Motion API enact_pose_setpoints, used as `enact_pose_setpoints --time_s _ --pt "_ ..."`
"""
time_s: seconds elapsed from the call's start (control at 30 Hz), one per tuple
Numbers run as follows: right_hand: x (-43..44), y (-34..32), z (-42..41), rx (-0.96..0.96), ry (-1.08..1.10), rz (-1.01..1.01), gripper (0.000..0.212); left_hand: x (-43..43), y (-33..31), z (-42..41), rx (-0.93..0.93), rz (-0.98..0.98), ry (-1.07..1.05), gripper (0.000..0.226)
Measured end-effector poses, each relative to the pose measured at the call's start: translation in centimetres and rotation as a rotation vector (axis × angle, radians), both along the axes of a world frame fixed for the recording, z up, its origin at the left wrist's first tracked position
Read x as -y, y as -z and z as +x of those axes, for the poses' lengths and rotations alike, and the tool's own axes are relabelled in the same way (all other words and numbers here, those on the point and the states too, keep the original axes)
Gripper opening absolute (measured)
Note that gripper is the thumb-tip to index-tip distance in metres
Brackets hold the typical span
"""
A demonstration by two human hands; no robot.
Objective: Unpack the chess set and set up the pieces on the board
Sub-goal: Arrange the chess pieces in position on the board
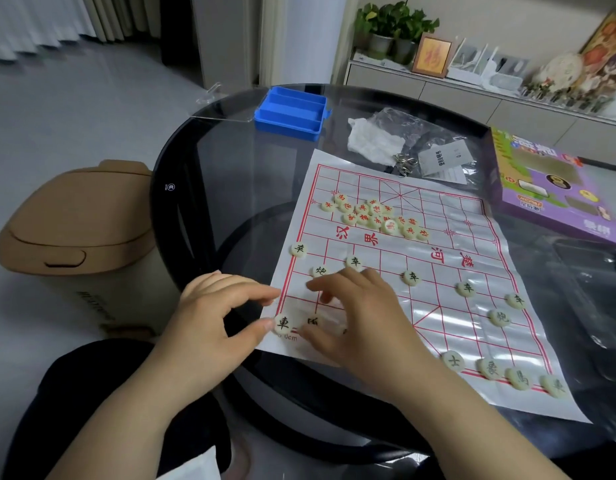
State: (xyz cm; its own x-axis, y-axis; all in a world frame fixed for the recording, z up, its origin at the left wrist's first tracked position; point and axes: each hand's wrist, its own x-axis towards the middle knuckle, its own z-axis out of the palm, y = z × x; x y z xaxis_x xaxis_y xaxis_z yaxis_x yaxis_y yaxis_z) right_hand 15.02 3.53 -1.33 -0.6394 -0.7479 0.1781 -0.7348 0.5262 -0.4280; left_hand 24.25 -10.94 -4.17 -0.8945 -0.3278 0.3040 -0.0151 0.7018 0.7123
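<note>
The pieces look like small, light, hard discs, likely to slide on the glossy board, a thin sheet that may shift. Take each by its rim.

The left hand is loosely curled, its thumb against the rook, gripping nothing. The right hand arches fingertips-down just beside it; whether it holds a piece cannot be told.

The red heap lies beyond the hands. The blue box, farther off, is clear of the board.

L hand & R hand bare, forearms bare too; black clothing over lap, lower-left.
</note>
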Motion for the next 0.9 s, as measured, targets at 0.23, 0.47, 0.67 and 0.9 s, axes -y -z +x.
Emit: enact_pose_setpoints --time_s 0.23,0.47,0.67,0.9 --pt "-1.0 1.4 -0.1 -0.136 0.042 0.007 0.037 -0.6 0.5 -0.5 0.051 -0.103 0.031 0.04" --pt "-0.2 1.9 0.0 -0.247 0.085 -0.019 0.024 -0.5 0.8 -0.7 0.027 -0.063 0.012 0.042" --pt "-1.3 1.8 -0.3 -0.152 0.014 -0.043 0.027 -0.4 1.0 -0.7 0.059 -0.059 0.025 0.036" --pt "-0.8 1.9 -0.2 -0.189 0.078 -0.018 0.023 -0.5 0.7 -0.7 0.081 -0.05 0.033 0.032"
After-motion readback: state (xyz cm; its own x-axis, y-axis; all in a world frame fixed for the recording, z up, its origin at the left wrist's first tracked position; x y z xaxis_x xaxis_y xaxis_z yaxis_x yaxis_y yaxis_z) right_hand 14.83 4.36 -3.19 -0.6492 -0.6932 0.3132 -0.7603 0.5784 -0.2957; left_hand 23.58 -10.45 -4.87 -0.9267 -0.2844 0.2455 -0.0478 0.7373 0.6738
